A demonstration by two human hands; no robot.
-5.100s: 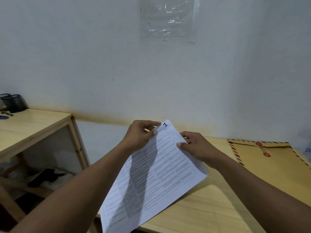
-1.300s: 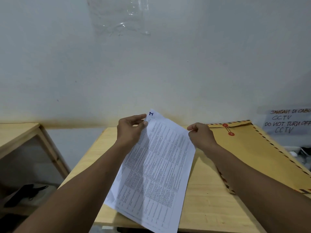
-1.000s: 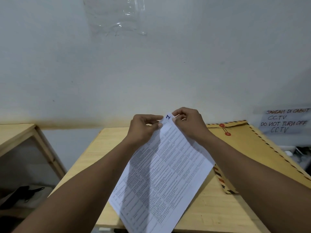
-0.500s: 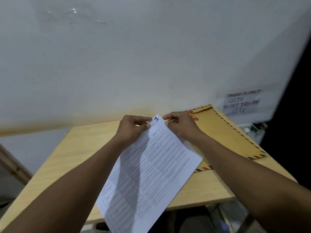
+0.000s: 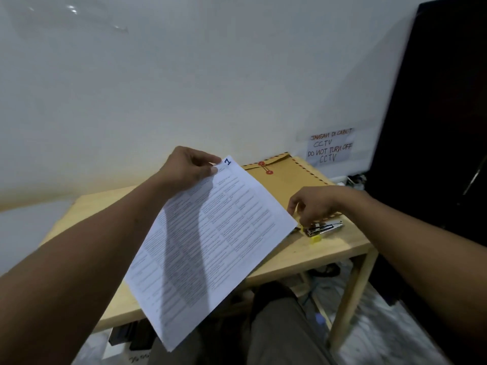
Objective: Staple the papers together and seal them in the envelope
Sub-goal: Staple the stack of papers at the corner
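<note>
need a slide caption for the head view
Left hand pinches the papers by the corner; right hand at the stapler on the table.

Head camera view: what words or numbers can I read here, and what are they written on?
"1": blue handwriting, top corner of the papers.
"JANGAN DI CABUT CCTV DO NOT TURN OFF CCTV": handwritten note on the wall.
Printed text on the papers: too small to read.

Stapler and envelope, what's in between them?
The right hand, as the head view shows. It hangs over the envelope's near end, fingers reaching down toward the stapler on the table.
</note>
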